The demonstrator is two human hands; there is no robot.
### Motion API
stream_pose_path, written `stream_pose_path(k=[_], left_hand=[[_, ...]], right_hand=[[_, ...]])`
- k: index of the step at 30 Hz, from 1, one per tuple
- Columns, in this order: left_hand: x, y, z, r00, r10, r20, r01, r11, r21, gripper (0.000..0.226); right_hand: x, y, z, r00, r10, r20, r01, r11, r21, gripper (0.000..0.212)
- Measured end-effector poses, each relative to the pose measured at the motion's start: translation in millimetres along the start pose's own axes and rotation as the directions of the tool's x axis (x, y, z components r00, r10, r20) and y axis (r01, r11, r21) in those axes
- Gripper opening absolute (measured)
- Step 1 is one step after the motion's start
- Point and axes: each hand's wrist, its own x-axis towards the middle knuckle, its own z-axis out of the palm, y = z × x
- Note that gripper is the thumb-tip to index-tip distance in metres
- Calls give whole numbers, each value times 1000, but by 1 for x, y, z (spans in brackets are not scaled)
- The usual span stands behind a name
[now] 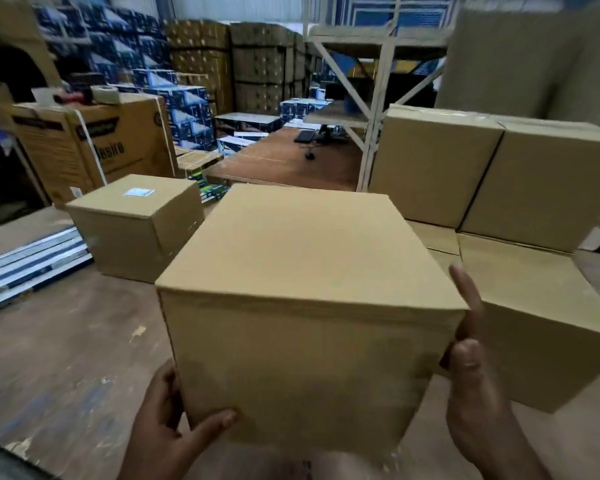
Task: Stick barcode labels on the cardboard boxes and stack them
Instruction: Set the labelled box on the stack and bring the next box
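Observation:
I carry a plain cardboard box (309, 289) in front of me, off the floor. My left hand (163, 420) grips its lower left corner, thumb across the front face. Against the box's right side my right hand (471, 375) presses, thumb on the front edge and a finger pointing up. The top of the held box shows no label. A second box (136, 230) stands on the floor to the left with a white barcode label (138, 192) on its top.
Plain boxes are stacked at the right: two upper ones (492, 174) on lower ones (541, 327). A large printed carton (90, 147) with a tape roll (104, 93) stands back left. Metal rails (28, 268) lie on the floor at left; a white rack (374, 98) rises behind.

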Motion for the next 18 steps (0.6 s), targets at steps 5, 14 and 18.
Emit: stream_pose_path(k=[5,14,18], left_hand=[[-8,-35,-7,990,-133,55,140,981,-134,94],[-32,-96,-11,979,-189,78,193,981,-37,77],[-18,-69,-6,993,-116,13,117,991,-59,87]], right_hand=[[-27,28,17,981,127,146,-96,974,-203,97],[-63,99,41,887,354,296,-313,933,-176,86],[-46,69,45,967,150,208,-84,952,-295,93]])
